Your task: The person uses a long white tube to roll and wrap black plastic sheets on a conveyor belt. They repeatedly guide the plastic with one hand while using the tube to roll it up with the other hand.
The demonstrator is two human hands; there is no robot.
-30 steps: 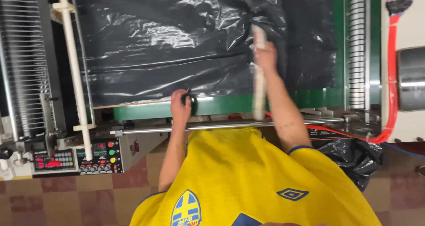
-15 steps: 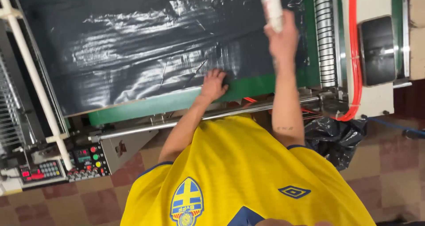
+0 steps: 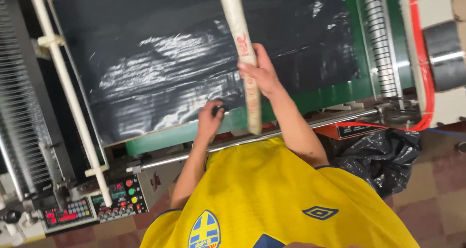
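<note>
Hands are working at the near edge of a machine bed (image 3: 310,100), where a big sheet of black plastic film (image 3: 160,78) is lying flat and glossy. The right hand (image 3: 262,73) is wrapped around a long cardboard tube (image 3: 241,49), fingers curled shut on it about mid-length, and the tube is now standing nearly upright across the film, its lower end hanging just over the green near edge by the metal rail (image 3: 291,131). Half a second earlier that hand was raised high toward the far edge with only the tube's end showing; it is coming back toward the body, and more of the tube is showing. The left hand (image 3: 209,117) is pressing down at the near edge of the film, fingers bunched on a small dark object (image 3: 219,108) too small to identify; whether it is pinching that object or only resting on it cannot be told. That hand is staying close to where it was a moment ago. The film itself is looking smoother than a second ago, with fewer crumpled folds toward the right edge.

Off the left corner, a control panel (image 3: 92,204) with coloured buttons is sitting below a white bar (image 3: 68,92). A black bag (image 3: 378,153) is slumping beside the right corner.
</note>
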